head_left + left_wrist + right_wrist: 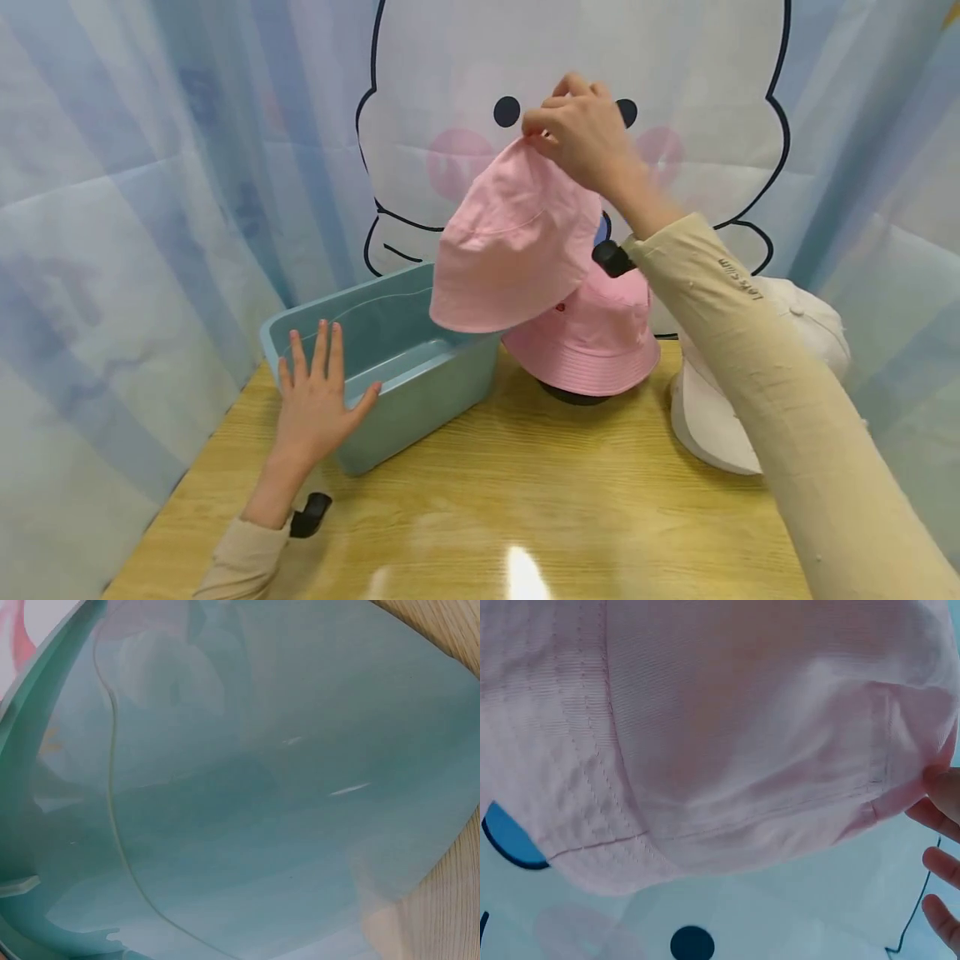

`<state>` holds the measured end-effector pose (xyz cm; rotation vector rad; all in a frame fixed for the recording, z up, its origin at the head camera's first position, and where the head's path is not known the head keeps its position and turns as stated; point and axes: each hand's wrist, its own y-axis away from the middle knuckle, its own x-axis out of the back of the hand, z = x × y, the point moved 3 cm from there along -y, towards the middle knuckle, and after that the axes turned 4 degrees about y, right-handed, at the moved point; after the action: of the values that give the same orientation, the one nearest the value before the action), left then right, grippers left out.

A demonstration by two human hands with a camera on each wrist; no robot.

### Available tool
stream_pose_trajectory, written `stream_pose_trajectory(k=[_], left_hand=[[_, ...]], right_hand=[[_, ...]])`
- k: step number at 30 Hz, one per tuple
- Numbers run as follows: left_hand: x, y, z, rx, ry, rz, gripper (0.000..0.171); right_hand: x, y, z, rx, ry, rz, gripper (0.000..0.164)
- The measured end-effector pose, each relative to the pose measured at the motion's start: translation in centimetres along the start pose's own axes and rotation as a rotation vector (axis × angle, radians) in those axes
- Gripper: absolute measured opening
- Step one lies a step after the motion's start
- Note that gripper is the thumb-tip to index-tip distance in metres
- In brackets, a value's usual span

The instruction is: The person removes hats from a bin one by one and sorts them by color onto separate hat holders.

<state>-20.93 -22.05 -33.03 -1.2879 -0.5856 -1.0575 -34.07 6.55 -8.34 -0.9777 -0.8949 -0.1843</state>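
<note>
My right hand [581,133] pinches a pink bucket hat [510,242] by the top of its crown. The hat hangs brim down in the air, over the right end of a blue-green plastic bin [420,417]. Up close in the right wrist view, the thumb and a finger [934,806] nip the fabric of the hat [742,735]. My left hand [315,408] lies with straight, spread fingers at the near left rim of the bin. The left wrist view is filled by the bin's smooth wall [247,780]; the hand is nearly out of that view.
A second pink bucket hat [592,350] sits on a dark support right of the bin. White caps [806,325] are stacked at the right, partly behind my right sleeve. Everything stands on a wooden table [480,517] before a cartoon-printed curtain [465,50].
</note>
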Motion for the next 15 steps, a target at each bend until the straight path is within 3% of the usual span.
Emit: stream_pose_trajectory(k=[7, 15], left_hand=[[-0.1, 0.1, -0.1, -0.003, 0.015, 0.010, 0.089], [0.2, 0.3, -0.4, -0.002, 0.013, 0.007, 0.088]], right_hand=[[2.3, 1.9, 5.0, -0.130, -0.020, 0.041, 0.010], [0.8, 5.0, 9.4, -0.282, -0.114, 0.075, 0.017]])
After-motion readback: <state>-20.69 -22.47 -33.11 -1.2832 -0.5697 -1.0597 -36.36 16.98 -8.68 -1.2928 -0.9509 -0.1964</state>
